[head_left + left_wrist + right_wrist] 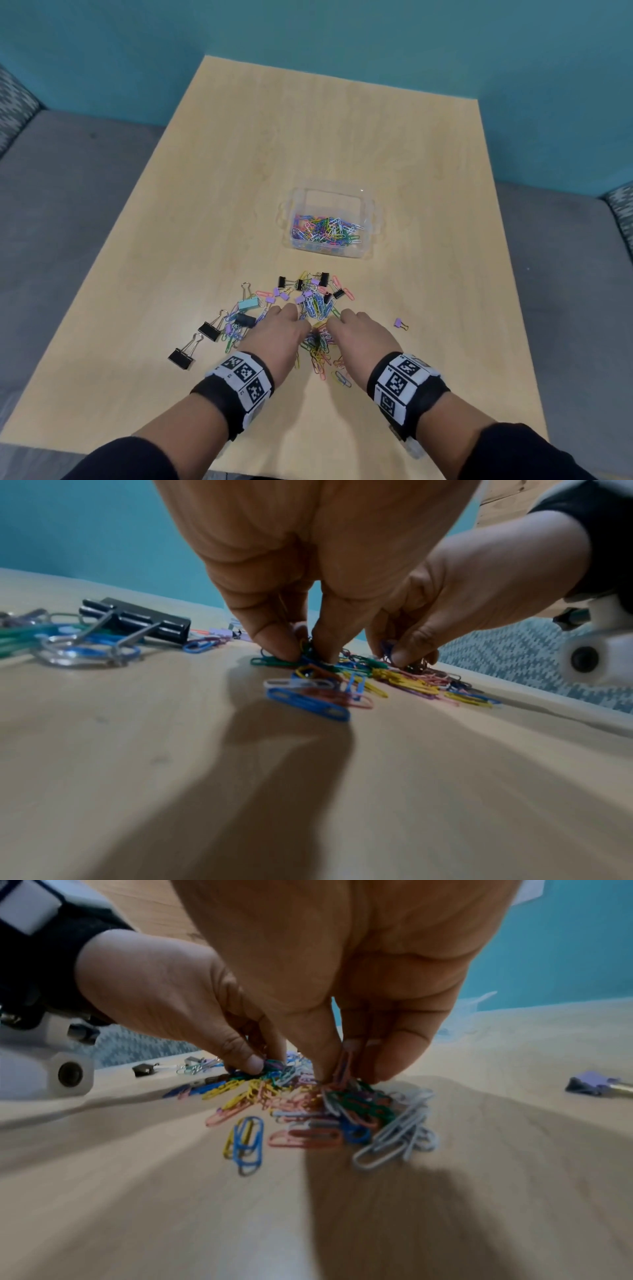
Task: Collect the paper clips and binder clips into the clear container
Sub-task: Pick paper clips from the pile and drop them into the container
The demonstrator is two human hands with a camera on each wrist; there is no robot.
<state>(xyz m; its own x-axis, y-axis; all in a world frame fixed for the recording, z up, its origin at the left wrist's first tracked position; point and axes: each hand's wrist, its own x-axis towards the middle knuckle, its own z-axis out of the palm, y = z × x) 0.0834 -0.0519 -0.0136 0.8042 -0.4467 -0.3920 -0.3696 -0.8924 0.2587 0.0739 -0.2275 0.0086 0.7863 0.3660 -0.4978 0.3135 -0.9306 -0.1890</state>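
1. Head view: the container on the table already holds many paper clips; a heap of clips and binder clips remains, pointing every way.
2. Left wrist view: left hand fingertips pinch clips in the heap.
3. Right wrist view: right hand fingertips pinch a pink clip, held upright.

We wear dark sleeves to the forearms and, on each wrist, a black band carrying white panels printed with square black-and-white markers, with a white plastic camera housing and its dark round lens slung underneath.
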